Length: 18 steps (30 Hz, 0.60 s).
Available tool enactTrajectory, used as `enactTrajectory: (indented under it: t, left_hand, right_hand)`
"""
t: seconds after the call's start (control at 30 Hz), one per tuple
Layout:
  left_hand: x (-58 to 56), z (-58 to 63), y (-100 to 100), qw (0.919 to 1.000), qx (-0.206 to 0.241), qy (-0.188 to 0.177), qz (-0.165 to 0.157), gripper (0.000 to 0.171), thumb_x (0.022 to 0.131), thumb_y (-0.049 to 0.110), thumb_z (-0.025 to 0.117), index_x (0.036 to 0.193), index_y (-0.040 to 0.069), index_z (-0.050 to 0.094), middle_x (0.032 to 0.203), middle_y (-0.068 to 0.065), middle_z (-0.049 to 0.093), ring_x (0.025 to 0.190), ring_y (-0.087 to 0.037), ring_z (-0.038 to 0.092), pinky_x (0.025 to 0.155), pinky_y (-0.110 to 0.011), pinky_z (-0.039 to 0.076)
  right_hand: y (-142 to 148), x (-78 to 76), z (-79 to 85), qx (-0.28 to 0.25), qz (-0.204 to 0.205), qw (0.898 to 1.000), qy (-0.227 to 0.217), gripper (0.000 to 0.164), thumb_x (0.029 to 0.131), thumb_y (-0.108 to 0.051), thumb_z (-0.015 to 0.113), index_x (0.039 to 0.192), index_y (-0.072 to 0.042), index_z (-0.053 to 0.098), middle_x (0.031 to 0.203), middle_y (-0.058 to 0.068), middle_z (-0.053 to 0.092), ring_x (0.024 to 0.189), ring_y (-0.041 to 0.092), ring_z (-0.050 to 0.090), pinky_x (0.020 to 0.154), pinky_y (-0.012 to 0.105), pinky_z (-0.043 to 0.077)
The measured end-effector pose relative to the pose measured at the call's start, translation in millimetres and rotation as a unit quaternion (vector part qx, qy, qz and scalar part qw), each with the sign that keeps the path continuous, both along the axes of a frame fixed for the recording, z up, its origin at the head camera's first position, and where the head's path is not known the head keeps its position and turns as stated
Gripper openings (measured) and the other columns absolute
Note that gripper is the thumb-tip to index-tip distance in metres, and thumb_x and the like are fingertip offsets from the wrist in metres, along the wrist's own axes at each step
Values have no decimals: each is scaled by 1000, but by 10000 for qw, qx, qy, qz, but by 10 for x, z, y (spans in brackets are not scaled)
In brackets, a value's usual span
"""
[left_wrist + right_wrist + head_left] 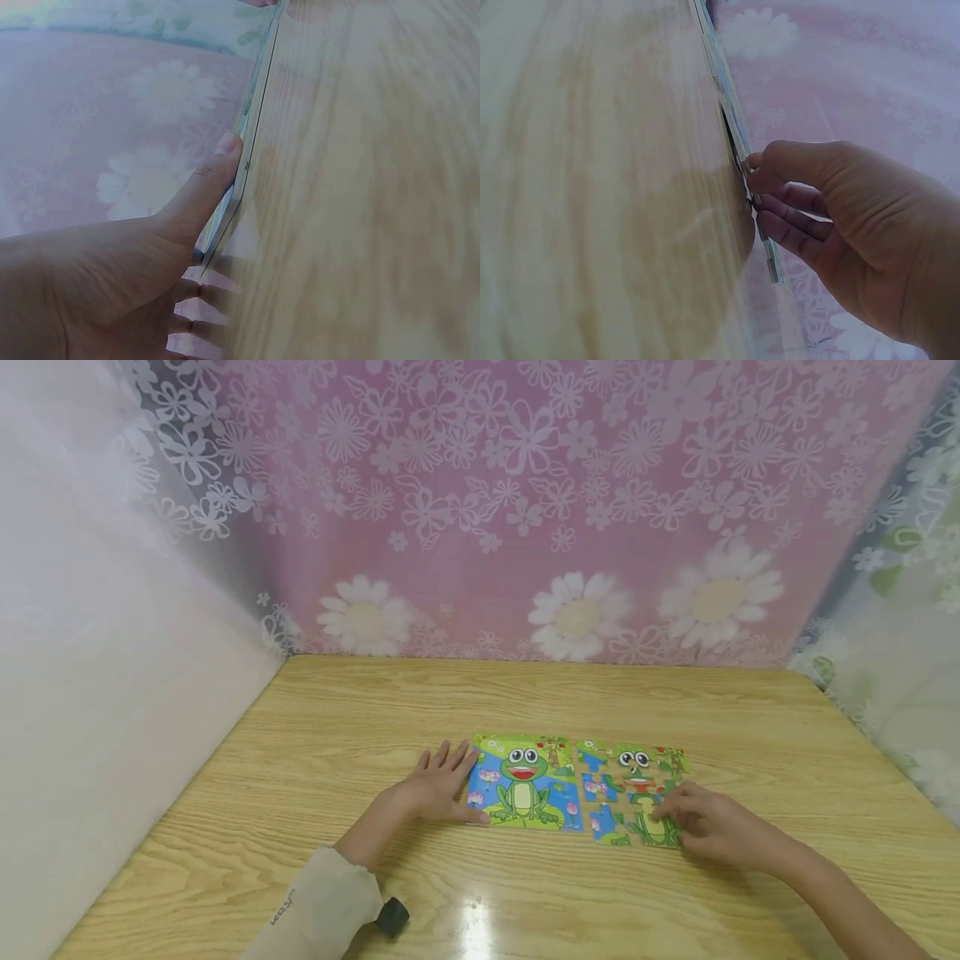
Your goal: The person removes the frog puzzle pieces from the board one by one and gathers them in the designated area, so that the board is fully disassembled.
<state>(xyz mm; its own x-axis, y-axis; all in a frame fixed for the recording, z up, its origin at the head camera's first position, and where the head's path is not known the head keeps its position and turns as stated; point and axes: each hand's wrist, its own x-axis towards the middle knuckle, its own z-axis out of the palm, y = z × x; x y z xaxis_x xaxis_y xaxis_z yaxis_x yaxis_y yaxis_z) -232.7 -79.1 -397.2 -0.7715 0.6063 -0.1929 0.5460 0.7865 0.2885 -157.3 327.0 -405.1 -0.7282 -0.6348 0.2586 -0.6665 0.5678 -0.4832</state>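
Note:
A frog picture board (525,785) lies flat on the wooden table. My left hand (442,789) rests at its left side, fingers spread, with the thumb on the lower left corner. In the left wrist view, that thumb (217,161) lies along the board's edge. Just right of the board are frog jigsaw pieces (597,787), partly joined with gaps between them. My right hand (712,827) bends over their lower right part and pinches a jigsaw piece (654,831) showing the frog's body. The right wrist view shows thumb and fingers (787,161) at a slightly tilted edge; fingertips partly hide it.
The wooden table (315,718) extends around the puzzle. A pink floral curtain (465,510) hangs behind it, with a white sheet (112,652) on the left and a pale floral one on the right. A black object (392,917) sits by the left sleeve (318,906).

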Motion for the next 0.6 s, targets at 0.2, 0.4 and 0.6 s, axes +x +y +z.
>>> enactTrajectory:
  t: [0.2,0.4,0.6]
  left_hand:
    - [-3,-3,0,10000,-61,41,-4,103,78,65,56,148,7,9,152,-14,2,135,-38,-3,105,-55,2]
    - [4,3,3,10000,-55,21,4,102,78,64,57,148,7,9,152,-14,2,135,-38,-3,105,-55,2]
    - [12,17,6,10000,-37,16,-2,102,78,63,57,148,7,9,152,-14,2,135,-38,-3,104,-55,2]
  right_hand:
    - [0,-2,9,1,51,10000,-56,39,71,12,67,106,-6,64,98,-3,53,76,8,48,60,22,45]
    - [4,1,11,4,98,9999,-120,39,72,11,66,107,-6,63,99,-2,53,76,9,47,59,22,45]
    - [13,6,16,51,74,9997,-220,38,74,9,67,108,-7,62,100,-2,52,78,10,48,61,23,46]
